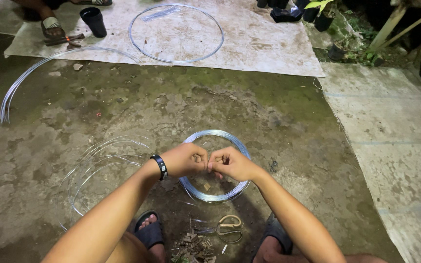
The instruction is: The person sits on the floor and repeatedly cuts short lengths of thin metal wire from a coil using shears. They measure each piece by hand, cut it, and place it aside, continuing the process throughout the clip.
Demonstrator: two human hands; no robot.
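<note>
Left hand: the left hand is curled into a fist, knuckles up, fingertips pinched on something too thin to make out, most likely a wire strand.
Right hand: the right hand is closed the same way, thumb and fingers pressed together, touching the left at the fingertips.
Wire coil: the wire coil lies flat on the ground right under both hands, a tight silver ring; being round, it has no long axis, and its opening faces straight up at the camera.
Loose loops: loose wire loops spread out beside the left wrist, thinner and wider than the coil.
Scissors: scissors rest between the feet, handles toward the right foot, blades pointing left.
Wristband: a black wristband sits on the left wrist.
Far side: a big wire hoop lies on a pale mat, with a black cup near another person's sandalled foot.
</note>
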